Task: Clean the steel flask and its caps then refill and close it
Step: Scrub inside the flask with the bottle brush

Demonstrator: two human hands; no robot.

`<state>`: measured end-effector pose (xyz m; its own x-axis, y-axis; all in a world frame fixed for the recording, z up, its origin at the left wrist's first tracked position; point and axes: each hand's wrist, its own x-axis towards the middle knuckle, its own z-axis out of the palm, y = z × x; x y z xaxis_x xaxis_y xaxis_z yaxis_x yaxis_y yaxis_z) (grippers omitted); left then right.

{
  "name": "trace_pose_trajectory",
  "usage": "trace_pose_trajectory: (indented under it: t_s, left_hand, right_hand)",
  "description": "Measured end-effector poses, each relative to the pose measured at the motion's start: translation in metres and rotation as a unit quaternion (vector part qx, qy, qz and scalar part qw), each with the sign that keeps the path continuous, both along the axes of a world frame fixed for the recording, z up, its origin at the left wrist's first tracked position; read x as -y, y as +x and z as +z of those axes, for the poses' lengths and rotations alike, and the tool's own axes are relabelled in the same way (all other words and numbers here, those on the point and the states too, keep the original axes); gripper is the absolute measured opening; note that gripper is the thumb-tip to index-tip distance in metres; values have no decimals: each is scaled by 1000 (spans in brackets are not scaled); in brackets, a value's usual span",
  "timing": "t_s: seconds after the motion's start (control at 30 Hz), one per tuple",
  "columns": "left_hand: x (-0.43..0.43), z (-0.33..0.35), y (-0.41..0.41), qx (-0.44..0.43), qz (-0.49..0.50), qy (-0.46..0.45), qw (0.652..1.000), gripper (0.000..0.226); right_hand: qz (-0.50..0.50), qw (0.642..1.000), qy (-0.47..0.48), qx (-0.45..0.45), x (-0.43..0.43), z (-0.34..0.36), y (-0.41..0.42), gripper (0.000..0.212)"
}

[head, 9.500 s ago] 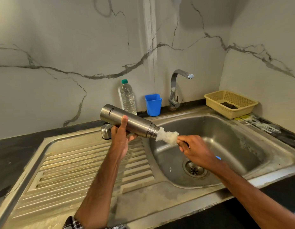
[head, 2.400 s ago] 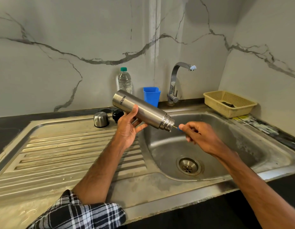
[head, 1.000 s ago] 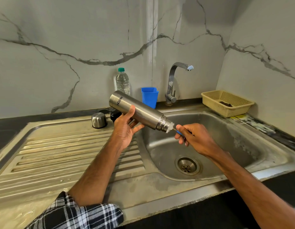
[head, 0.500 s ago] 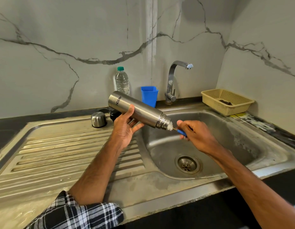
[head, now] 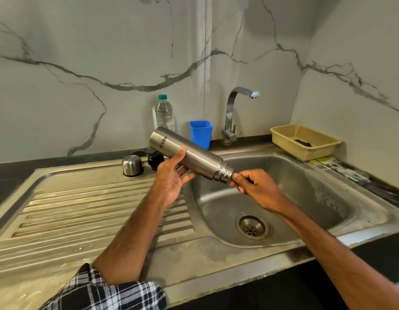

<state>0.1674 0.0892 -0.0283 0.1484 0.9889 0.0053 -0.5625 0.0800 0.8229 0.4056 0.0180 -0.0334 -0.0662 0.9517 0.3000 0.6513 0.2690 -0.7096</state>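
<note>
My left hand [head: 171, 175] grips the steel flask [head: 189, 154] around its middle and holds it nearly level, its open mouth pointing right over the sink basin [head: 306, 186]. My right hand [head: 254, 186] is right at the mouth, fingers curled round the bottle brush handle. The brush is pushed inside the flask and hidden from view. The steel outer cap [head: 132, 165] stands mouth-down at the back of the drainboard [head: 82, 209]. The black inner cap [head: 155, 160] sits just right of it.
A clear water bottle [head: 164, 114] and a blue cup [head: 200, 134] stand against the wall left of the tap [head: 233, 113]. A yellow basket [head: 306, 140] sits at the back right. The drain [head: 252, 227] is uncovered.
My right hand has pushed the brush deeper into the flask. White bristles and the blue handle showed at the mouth a moment ago; now my fingers touch the rim and hide them.
</note>
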Motion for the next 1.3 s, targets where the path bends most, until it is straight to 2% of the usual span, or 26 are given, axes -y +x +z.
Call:
trace_pose_trajectory:
  t_s: [0.13, 0.2, 0.3, 0.4, 0.53, 0.63, 0.73, 0.83, 1.03, 1.17, 1.3]
  left_hand:
    - [-1, 0, 0, -7, 35, -26, 999, 67]
    - [-3, -2, -6, 10, 50, -41, 998, 63]
    - [-5, -3, -11, 39, 67, -53, 996, 47]
    - [0, 2, -4, 32, 65, -50, 996, 66]
    - [1, 4, 0, 32, 66, -41, 996, 68]
    - [-1, 3, -4, 51, 78, -44, 995, 58]
    - [3, 1, 5, 36, 66, -48, 996, 49]
    - [6, 3, 13, 31, 60, -41, 997, 53]
    - [5, 5, 8, 73, 75, -47, 993, 54]
    - [10, 8, 17, 66, 59, -39, 995, 75]
    - [5, 7, 7, 83, 64, -36, 994, 76]
  right_hand:
    - [1, 998, -16, 65, 2, 3, 7, 32]
    - [-22, 995, -13, 93, 3, 2, 18, 29]
    - [-65, 991, 22, 114, 1, 2, 25, 24]
    - [-66, 983, 70, 154, -4, 3, 9, 18]
    - [-73, 975, 109, 181, 0, 5, 4, 15]
    - [-124, 973, 112, 160, 3, 7, 25, 23]
    - [-114, 974, 130, 144, 4, 9, 13, 24]
    - [-88, 975, 150, 138, 9, 11, 2, 25]
    - [-130, 972, 181, 73, 6, 13, 24, 25]
    - [-92, 964, 200, 150, 1, 11, 4, 21]
    - [-124, 958, 199, 167, 2, 8, 32, 15]
